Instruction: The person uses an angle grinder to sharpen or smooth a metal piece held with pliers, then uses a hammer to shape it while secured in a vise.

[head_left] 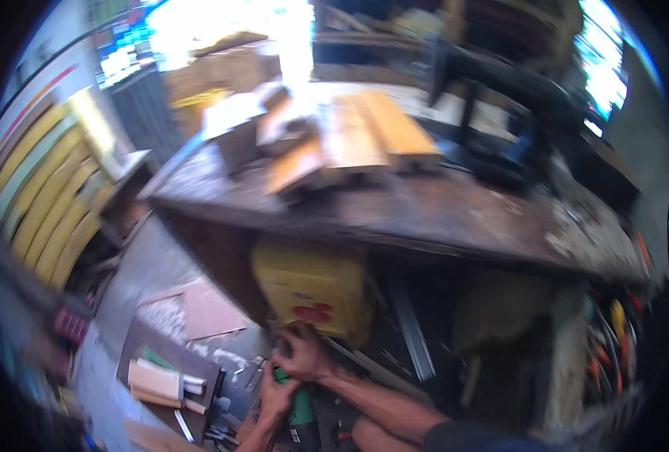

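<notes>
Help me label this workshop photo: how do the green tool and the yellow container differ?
Colour: the green tool has a dark lower end; the yellow container bears a red mark.
Shape: the green tool looks narrow, the yellow container broad and boxy.
Place: the green tool is in the left hand; the yellow container sits beneath the workbench.
Shared: both are partly hidden.

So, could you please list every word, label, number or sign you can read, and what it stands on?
None can be read.
Yellow container: a red marking, too blurred to read.
Green-and-black tool in the left hand: pale marks, too small and blurred to read.
</notes>
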Demonstrator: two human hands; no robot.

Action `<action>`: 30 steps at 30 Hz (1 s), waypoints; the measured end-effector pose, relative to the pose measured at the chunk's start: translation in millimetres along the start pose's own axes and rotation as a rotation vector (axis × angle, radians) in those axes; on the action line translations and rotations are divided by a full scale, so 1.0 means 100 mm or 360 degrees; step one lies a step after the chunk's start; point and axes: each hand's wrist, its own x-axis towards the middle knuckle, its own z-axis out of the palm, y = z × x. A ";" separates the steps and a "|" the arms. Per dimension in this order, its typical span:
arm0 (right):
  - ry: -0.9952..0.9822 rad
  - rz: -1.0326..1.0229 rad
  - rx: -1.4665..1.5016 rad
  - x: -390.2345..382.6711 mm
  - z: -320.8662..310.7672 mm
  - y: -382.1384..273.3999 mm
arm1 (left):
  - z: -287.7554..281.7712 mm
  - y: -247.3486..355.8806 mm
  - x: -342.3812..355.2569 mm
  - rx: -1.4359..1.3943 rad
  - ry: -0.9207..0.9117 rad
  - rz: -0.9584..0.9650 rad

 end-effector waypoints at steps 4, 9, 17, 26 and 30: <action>-0.0538 0.0590 0.0167 -0.19 -0.33 -0.41 | -0.01 -0.05 -0.44 -0.0170 -0.0045 -0.0157; 0.0081 0.0658 0.0242 -1.19 -0.97 -1.11 | 0.10 0.27 -1.49 0.0085 -0.0011 -0.0427; 0.0380 0.1354 0.0216 -2.19 -3.38 -2.44 | 0.27 1.51 -2.35 0.0134 -0.0094 -0.1173; 0.1239 0.1443 -0.1068 -2.74 -5.83 -2.08 | 1.07 2.17 -2.67 0.0435 -0.0167 -0.1305; 0.1180 0.1566 -0.1449 -3.22 -6.30 -1.40 | 1.35 2.21 -2.91 0.0573 -0.0321 -0.1378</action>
